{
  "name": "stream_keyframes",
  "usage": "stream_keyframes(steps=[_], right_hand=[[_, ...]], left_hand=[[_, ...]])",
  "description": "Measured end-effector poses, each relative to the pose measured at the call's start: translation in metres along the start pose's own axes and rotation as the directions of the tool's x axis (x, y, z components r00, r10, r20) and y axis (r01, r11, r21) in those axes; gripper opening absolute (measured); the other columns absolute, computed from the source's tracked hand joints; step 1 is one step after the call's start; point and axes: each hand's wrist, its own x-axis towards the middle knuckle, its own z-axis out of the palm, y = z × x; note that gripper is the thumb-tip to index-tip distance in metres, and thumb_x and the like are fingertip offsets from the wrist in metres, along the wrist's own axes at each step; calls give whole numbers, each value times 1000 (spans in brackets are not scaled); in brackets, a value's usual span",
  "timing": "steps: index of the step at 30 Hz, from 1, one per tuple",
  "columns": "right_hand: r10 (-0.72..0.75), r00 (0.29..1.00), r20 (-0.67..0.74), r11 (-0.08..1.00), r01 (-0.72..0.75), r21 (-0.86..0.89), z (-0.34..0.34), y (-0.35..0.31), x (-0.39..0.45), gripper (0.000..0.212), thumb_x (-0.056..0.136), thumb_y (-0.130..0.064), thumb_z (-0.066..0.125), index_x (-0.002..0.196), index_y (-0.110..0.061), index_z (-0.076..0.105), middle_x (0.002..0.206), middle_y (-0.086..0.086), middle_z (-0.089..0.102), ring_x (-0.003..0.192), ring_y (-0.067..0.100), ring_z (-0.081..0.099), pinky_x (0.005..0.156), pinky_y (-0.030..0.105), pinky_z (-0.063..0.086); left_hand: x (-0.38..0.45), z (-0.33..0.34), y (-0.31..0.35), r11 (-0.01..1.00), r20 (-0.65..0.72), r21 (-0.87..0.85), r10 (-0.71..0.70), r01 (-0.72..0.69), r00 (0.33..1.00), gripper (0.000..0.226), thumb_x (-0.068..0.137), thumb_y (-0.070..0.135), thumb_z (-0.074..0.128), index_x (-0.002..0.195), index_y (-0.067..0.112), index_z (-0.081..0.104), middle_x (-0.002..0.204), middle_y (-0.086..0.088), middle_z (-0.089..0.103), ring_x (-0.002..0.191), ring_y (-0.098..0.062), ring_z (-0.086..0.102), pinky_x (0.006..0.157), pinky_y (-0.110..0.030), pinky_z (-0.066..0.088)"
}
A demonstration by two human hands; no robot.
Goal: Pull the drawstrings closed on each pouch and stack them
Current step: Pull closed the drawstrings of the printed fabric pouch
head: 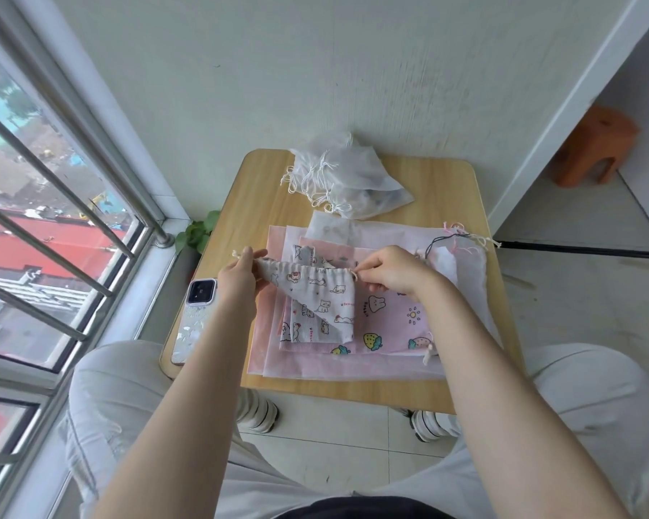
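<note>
Grey cat-print pouch [317, 294] is gathering above the flat pile [383, 331]; my left hand [240, 273] and right hand [390, 273] are pinching its drawstrings. White pouches [345, 177] behind are lying cinched; pile pending.

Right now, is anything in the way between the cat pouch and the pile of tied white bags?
Nothing visible blocks it. Both hands, left hand and right hand, hold the grey cat-print fabric pouch up over the flat pink pouches; the white mesh pouch pile lies beyond.
</note>
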Motion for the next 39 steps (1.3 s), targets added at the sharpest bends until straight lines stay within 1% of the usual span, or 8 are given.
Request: stream_keyframes(steps=[7,15,20,23,27,31,34,39], right_hand=[[93,920,-381,930,56,362,5,10,11,15,98,-15,46,88,-17,56,73,3,65,56,15,60,54,29,46],[403,749,-526,479,317,819,11,8,8,18,101,-8,36,92,-3,50,76,11,59,59,20,62,56,27,57],[316,910,-267,-45,296,954,7,-4,-1,28,107,-17,25,91,-4,44,92,21,64,86,32,67,92,45,51],[242,954,-177,-232,234,944,8,-5,1,33,107,-21,27,83,-7,45,67,11,64,60,21,65,72,35,56],[187,970,-155,-5,159,987,11,-2,6,37,105,-25,37,69,-17,36,48,-6,35,35,8,26,39,20,25],[193,951,-241,317,172,933,19,1,4,37,102,-22,47,66,-15,39,44,-7,32,34,7,22,37,21,17],[260,870,-419,635,173,753,28,5,9,28,94,-22,60,71,-14,45,51,-3,41,39,12,32,42,20,27],[149,750,-645,935,105,338,22,12,5,30,92,-27,58,70,-17,40,66,-5,47,66,21,46,63,30,35]], left_hand=[[3,-1,-9,994,-99,-90,-73,65,992,34,103,31,47,95,8,71,82,-4,68,72,-13,63,65,-24,53],[6,-4,-9,946,-211,-302,-188,119,959,35,103,31,46,87,8,67,76,-6,66,64,-16,63,61,-26,55],[-9,-6,-3,739,189,-656,-36,153,981,36,104,31,42,86,8,64,66,-4,64,67,-20,67,71,-31,59],[-15,-4,2,662,360,-708,37,247,932,40,102,35,42,74,11,56,49,3,34,43,-11,38,65,-27,52],[-15,0,4,789,424,-551,-16,272,905,47,102,42,39,66,14,49,47,7,23,38,-7,20,40,-17,27],[-22,7,4,994,314,110,-26,-9,949,47,102,44,43,64,16,49,46,7,29,39,-10,21,39,-21,21],[-34,14,0,748,259,581,206,-323,944,47,101,41,44,70,9,60,47,9,41,42,-10,31,47,-25,27],[-34,12,-12,581,199,712,372,-394,907,53,102,40,42,75,-1,61,55,-5,53,47,-16,40,50,-28,29]])
